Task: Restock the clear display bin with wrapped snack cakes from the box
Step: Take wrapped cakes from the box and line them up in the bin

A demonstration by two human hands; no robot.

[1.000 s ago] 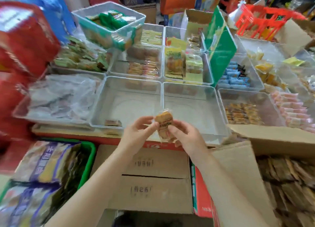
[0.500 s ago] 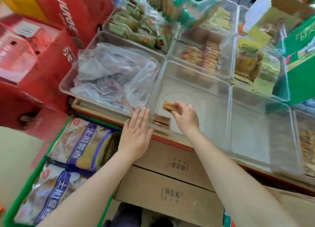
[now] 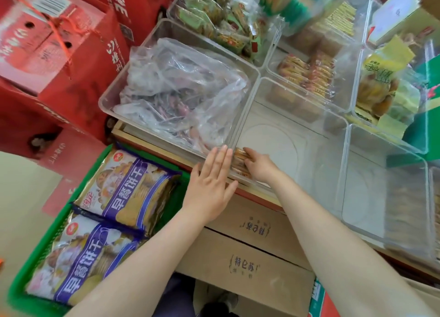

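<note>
Plainly legible writing sits low in the view: the purple biscuit bags (image 3: 123,193) in the green basket (image 3: 23,290) read 早餐饼干, upside down to the camera, and the cardboard cartons (image 3: 247,264) under the table edge carry a small stamped mark, 特仑苏. Red gift boxes (image 3: 54,42) at the upper left show a barcode and large white letters, blurred.

At the near left corner of the clear display bin (image 3: 297,150), the right hand (image 3: 259,166) reaches over the front wall, its grip closed on a wrapped snack cake (image 3: 239,153) pressed onto a short stack of the same cakes. The left hand (image 3: 212,183) lies flat, fingers straight and together, grip open, against the outside of the bin's near corner, holding nothing.

Most of the bin floor is bare, with a moulded ring showing. Its left wall touches a neighbouring bin (image 3: 142,61) stuffed with crumpled clear plastic; another clear bin (image 3: 385,178) adjoins on the right.
</note>
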